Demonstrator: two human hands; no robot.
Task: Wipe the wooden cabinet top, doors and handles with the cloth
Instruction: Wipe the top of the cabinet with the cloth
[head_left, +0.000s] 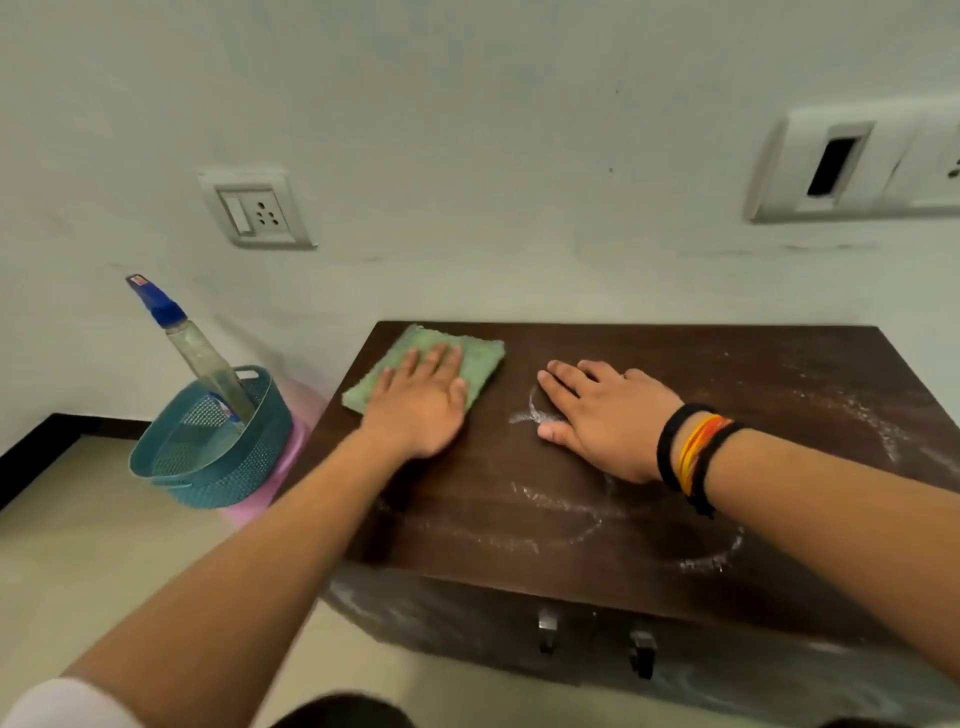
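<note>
Head view is showing you leaning over the cabinet (649, 467), both arms reaching forward. Your left hand (421, 400) is lying flat, fingers spread, palm pressing down on the cloth (483, 358); it is not gripping it, just resting on top. That green cloth is sitting at the far left corner of the dark wooden top, near the wall, with its left edge close to the top's left edge. Your right hand (608, 415) is also lying open and flat, palm down on bare wood just right of the cloth, not touching it and holding nothing. Bands (696, 457) in black, orange and yellow are circling your right wrist. White dusty streaks (566, 514) are curving across the top, some beside your right thumb, more toward the front and right edges. Two small metal handles (548, 629) are showing on the front face below the top's near edge, side by side, blurry. Left of the cabinet a teal basket (208, 457) is resting on something pink, with a spray bottle (208, 364) standing tilted inside it, blue nozzle up. On the wall a socket (257, 208) is sitting above the basket and a larger switch plate (852, 161) is sitting upper right. Floor at left is looking pale beige.
</note>
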